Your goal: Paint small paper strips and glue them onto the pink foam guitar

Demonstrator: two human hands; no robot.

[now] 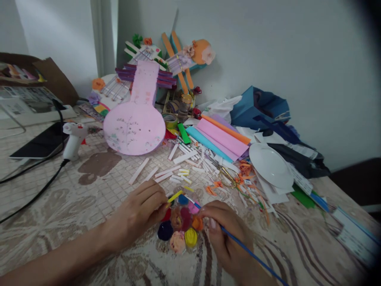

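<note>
A home-like craft corner: bright, round wells of paint [191,237], a white corded glue gun [72,143] and pink, orange and turquoise paper sheets [222,137] crowd a beige-and-brown patterned tablecloth [71,198] beside a pale wall [282,51].

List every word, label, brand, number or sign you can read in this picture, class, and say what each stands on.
No text can be read.
White card at the right edge: marks too blurred.
Pale label on the dark bag: too blurred.
White box at the left: marks too small.
</note>
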